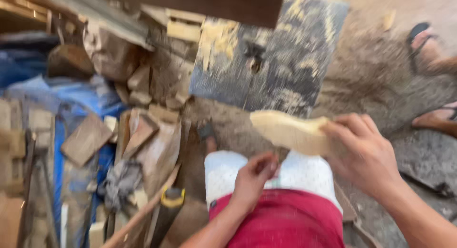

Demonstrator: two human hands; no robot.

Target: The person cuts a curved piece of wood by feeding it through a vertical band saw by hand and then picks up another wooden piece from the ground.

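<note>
My right hand (365,153) grips one end of a pale, roughly shaped piece of wood (290,130), holding it out over my lap. Its free end points left. My left hand (252,179) is below it, fingers curled closed near my knee; the blur hides whether anything small is in it. I wear red shorts (285,219) with a white cloth (223,172) over my knees.
A pile of wood offcuts and blocks (143,86) lies at the left on blue sheeting (95,100). A dark sawdust-covered board (271,58) lies ahead. A yellow-and-black tool handle (171,200) leans by my left leg. Another person's sandalled feet (428,48) are at the right.
</note>
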